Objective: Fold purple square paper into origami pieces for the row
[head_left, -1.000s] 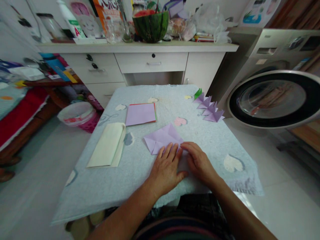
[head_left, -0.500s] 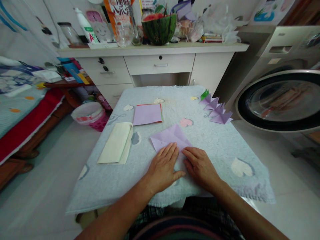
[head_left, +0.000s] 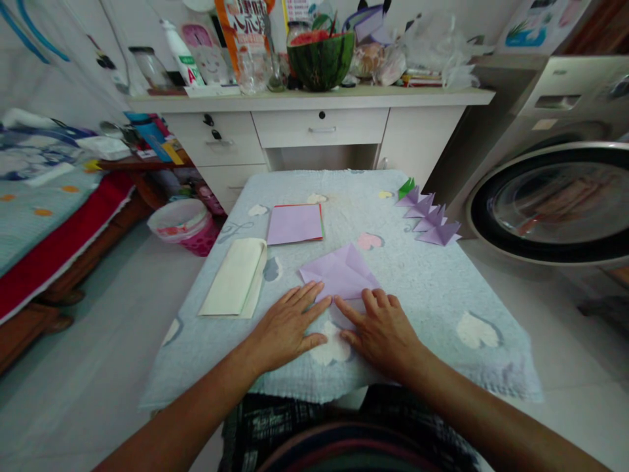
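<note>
Left hand [head_left: 291, 322] and right hand [head_left: 386, 328] spread wide, fingertips on near edge of part-folded purple paper [head_left: 340, 270], frame centre. Folded pieces [head_left: 436, 233] lined up, upper right; square sheets [head_left: 295, 224], upper centre, unfolded.

A white cabinet [head_left: 354, 124] stands at twelve o'clock against a pale wall [head_left: 472, 18]. Across the pale floor [head_left: 128, 347], a silver washing machine [head_left: 528, 121] sits at two, a wooden-framed bed [head_left: 73, 252] at nine.
</note>
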{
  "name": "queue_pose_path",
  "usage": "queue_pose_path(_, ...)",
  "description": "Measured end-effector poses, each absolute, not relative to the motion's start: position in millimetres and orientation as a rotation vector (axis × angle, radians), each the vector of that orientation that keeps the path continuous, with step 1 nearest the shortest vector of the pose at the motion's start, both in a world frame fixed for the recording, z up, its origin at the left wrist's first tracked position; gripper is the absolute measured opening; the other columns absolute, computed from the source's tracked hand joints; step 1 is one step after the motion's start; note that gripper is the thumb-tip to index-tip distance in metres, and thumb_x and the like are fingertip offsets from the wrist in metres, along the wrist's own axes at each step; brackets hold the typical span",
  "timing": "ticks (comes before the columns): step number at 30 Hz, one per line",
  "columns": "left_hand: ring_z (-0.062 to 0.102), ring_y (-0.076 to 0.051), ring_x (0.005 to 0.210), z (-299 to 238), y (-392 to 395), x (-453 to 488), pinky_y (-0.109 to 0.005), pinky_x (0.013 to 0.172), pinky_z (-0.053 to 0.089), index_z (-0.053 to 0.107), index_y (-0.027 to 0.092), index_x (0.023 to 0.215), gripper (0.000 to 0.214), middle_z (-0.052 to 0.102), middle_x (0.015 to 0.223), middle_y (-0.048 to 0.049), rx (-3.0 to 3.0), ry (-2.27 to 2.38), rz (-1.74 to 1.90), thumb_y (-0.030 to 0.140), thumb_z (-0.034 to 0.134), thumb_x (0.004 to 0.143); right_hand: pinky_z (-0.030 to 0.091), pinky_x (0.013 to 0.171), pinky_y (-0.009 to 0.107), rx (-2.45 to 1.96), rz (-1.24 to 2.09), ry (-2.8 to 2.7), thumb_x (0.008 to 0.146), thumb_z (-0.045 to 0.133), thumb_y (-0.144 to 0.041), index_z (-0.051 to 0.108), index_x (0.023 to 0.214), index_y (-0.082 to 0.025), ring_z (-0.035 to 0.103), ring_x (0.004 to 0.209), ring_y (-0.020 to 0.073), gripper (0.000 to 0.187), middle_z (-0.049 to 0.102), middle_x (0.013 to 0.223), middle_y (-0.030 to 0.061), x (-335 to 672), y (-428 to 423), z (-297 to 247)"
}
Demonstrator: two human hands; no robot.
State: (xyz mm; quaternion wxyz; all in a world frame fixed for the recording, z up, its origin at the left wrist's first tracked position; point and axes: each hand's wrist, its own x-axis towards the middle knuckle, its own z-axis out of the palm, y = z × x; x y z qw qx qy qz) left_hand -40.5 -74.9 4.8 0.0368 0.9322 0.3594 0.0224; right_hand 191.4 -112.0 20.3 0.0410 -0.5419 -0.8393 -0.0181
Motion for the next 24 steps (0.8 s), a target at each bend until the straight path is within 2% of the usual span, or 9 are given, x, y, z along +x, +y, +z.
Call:
queue_pose_path(4,0.028,-0.023,0.144,2.5,-72.9,-50.4,-0.044,0.115,0.026,0.033,0.031,0.147,0.063,0.031,0.157,-0.0070,2.891,1.084,0.099,0.053,0.052,0.091,0.041,0.080,0.051,-1.674,-0.116,-2.599,0.086,0.053,-0.059,0.048,0.139,-0.034,0.051,0.098,0.0364,0.059,0.058,0.112,0.0184,185.5,-113.2,20.8)
queue_pose_path(12,0.039,-0.024,0.139,-3.5,-76.0,-63.1,-0.041,0.113,0.034,0.049,0.022,0.137,0.051,0.042,0.151,-0.0098,2.913,1.108,0.199,0.050,0.049,0.094,0.041,0.088,0.051,-1.675,-0.056,-2.554,0.088,0.055,-0.054,0.053,0.134,-0.026,0.050,0.109,0.0360,0.054,0.058,0.123,0.0156,205.6,-116.2,16.1)
queue_pose_path(19,0.042,-0.024,0.137,-7.6,-75.9,-66.1,-0.042,0.112,0.036,0.051,0.022,0.135,0.050,0.046,0.148,-0.0096,2.930,1.118,0.256,0.050,0.048,0.094,0.038,0.095,0.053,-1.704,-0.050,-2.461,0.089,0.056,-0.048,0.054,0.130,-0.027,0.050,0.114,0.0348,0.046,0.058,0.126,0.0118,239.8,-122.0,10.3)
queue_pose_path(24,0.045,-0.025,0.135,-8.8,-75.4,-66.9,-0.043,0.110,0.038,0.050,0.021,0.134,0.049,0.046,0.147,-0.0114,2.955,1.116,0.251,0.049,0.047,0.095,0.040,0.095,0.052,-1.758,-0.068,-2.447,0.088,0.058,-0.048,0.054,0.129,-0.027,0.050,0.114,0.0350,0.047,0.058,0.127,0.0123,263.3,-126.2,7.3)
